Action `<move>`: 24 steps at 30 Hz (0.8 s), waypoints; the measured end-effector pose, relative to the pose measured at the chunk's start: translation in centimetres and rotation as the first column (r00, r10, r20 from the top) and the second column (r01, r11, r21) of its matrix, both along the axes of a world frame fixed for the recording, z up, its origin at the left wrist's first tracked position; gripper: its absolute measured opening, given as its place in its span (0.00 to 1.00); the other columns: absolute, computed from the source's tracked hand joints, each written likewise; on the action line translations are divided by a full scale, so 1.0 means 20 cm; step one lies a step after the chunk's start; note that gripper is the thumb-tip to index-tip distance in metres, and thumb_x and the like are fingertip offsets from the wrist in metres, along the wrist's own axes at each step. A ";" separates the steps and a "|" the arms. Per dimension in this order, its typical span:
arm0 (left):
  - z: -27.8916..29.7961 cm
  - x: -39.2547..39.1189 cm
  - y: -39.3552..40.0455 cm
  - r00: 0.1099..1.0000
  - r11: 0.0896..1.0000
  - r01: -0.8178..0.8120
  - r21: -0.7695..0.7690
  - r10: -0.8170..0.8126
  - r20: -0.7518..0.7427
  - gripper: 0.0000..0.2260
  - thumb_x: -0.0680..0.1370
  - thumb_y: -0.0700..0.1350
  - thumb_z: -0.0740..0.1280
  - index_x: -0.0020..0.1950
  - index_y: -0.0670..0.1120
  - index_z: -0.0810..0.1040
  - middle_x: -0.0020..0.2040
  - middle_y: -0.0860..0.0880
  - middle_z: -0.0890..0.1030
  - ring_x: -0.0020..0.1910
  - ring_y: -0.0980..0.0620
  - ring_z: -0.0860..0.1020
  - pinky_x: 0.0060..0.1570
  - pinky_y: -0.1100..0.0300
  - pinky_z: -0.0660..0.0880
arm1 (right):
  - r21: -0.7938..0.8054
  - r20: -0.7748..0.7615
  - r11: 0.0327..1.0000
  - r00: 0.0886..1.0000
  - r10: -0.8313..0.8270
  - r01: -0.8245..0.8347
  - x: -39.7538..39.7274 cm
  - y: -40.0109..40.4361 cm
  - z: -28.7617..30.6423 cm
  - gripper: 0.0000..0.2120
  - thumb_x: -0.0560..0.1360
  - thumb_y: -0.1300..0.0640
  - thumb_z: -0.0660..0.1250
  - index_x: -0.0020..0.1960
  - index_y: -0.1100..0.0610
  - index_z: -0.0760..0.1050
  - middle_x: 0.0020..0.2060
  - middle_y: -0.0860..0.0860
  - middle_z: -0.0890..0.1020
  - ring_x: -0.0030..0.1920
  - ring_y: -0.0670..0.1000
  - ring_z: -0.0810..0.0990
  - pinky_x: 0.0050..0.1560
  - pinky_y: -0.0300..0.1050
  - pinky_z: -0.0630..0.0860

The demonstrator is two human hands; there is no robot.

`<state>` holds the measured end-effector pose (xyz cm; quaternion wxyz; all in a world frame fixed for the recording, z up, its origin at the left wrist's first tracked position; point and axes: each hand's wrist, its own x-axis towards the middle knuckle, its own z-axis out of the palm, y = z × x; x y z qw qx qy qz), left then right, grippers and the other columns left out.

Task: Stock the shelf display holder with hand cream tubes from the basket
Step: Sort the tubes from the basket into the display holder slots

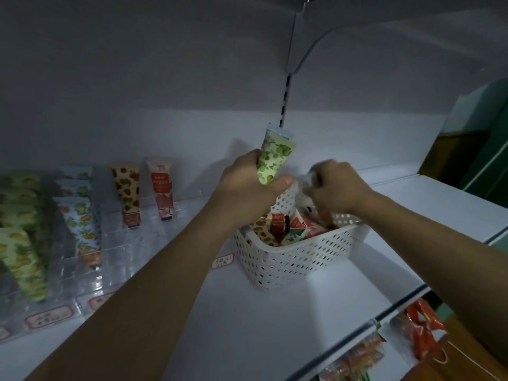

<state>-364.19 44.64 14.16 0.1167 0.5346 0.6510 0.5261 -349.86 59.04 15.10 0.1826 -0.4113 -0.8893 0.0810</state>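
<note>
My left hand (247, 185) grips a green-patterned hand cream tube (275, 158), held upright above the back left corner of the white perforated basket (297, 262). Over the basket's far side, my right hand (335, 188) is curled around something pale and blurred; what it holds is unclear. Several tubes (283, 229) lie inside the basket. At the left stands the clear display holder (115, 243), with rows of green and blue-white tubes, a strawberry-print tube (127, 193) and a red-labelled tube (162, 188) upright at its back.
The basket and the holder rest on a white shelf (247, 325). A small red-edged price tag (223, 261) lies left of the basket. Red packets (423, 334) hang below the shelf's front edge at the right. A bracket of the upper shelf (305, 48) curves overhead.
</note>
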 end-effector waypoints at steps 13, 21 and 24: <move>-0.02 -0.01 0.01 0.997 0.997 -0.082 0.004 0.082 -0.007 0.21 0.64 0.46 0.75 0.55 0.49 0.74 0.46 0.49 0.80 0.43 0.47 0.82 0.40 0.48 0.82 | -0.233 0.415 0.972 0.901 0.130 -0.033 -0.03 -0.14 0.01 0.15 0.76 0.45 0.72 0.48 0.57 0.82 0.40 0.51 0.85 0.42 0.53 0.85 0.38 0.42 0.77; -0.01 0.00 0.00 0.996 0.999 -0.050 0.003 0.050 -0.074 0.07 0.69 0.46 0.75 0.38 0.50 0.77 0.33 0.56 0.81 0.33 0.61 0.78 0.32 0.64 0.71 | -0.344 -0.489 0.897 0.869 0.081 -0.277 -0.03 -0.12 0.09 0.06 0.80 0.63 0.63 0.50 0.63 0.79 0.42 0.55 0.83 0.37 0.52 0.80 0.37 0.42 0.75; -0.01 -0.01 0.01 0.999 0.999 -0.032 -0.006 0.032 -0.019 0.08 0.69 0.46 0.76 0.44 0.49 0.80 0.40 0.52 0.84 0.40 0.55 0.82 0.40 0.57 0.78 | -0.517 -0.772 0.608 0.635 -0.029 -0.602 -0.05 -0.17 0.15 0.11 0.79 0.71 0.58 0.58 0.69 0.75 0.49 0.65 0.85 0.46 0.60 0.86 0.47 0.49 0.83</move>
